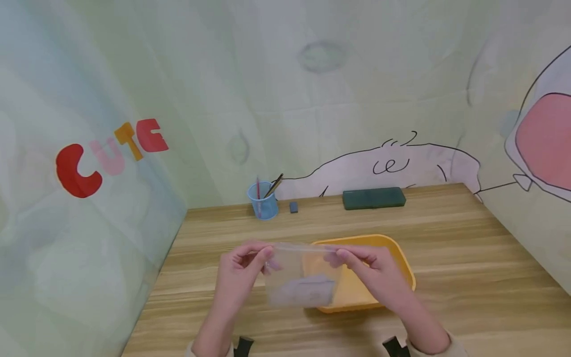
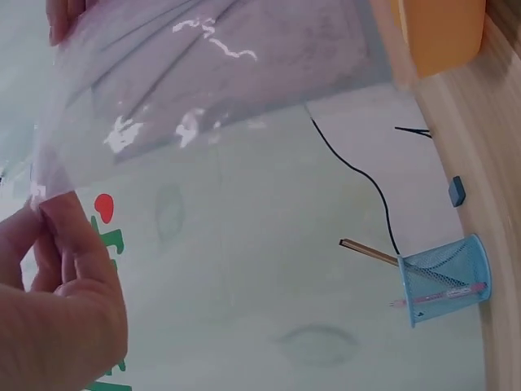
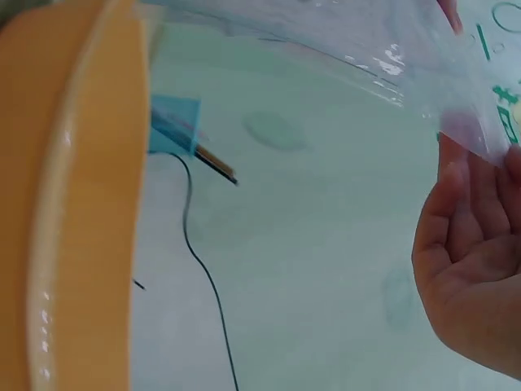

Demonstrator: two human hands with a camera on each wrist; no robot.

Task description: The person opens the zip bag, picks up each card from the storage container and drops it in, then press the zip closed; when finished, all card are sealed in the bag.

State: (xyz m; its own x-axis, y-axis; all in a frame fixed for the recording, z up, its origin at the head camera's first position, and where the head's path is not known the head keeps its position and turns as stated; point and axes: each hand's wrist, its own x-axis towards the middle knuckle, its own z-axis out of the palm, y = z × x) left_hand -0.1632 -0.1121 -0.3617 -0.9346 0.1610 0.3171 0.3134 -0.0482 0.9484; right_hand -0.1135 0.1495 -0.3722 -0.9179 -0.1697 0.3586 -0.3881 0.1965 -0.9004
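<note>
A clear plastic bag point(image 1: 290, 272) hangs between my two hands, in front of the orange tray. Something pale and flat point(image 1: 308, 291), perhaps folded cloth or paper, lies in its lower part; its kind cannot be made out. My left hand point(image 1: 243, 265) pinches the bag's upper left corner between thumb and fingers. At the upper right corner, my right hand point(image 1: 374, 267) pinches the same edge. In the left wrist view the bag point(image 2: 220, 81) looks shiny and creased, with the left hand point(image 2: 65, 301) at its corner. The right wrist view shows the right hand point(image 3: 472, 236) at the other corner.
Behind the bag, the orange plastic tray point(image 1: 403, 260) sits on the wooden table point(image 1: 464, 258). Towards the back stand a blue mesh pen cup point(image 1: 265, 206) with pens, a small blue block point(image 1: 293, 207) and a dark green box point(image 1: 373, 198). Printed cloth walls point(image 1: 267, 99) enclose the table.
</note>
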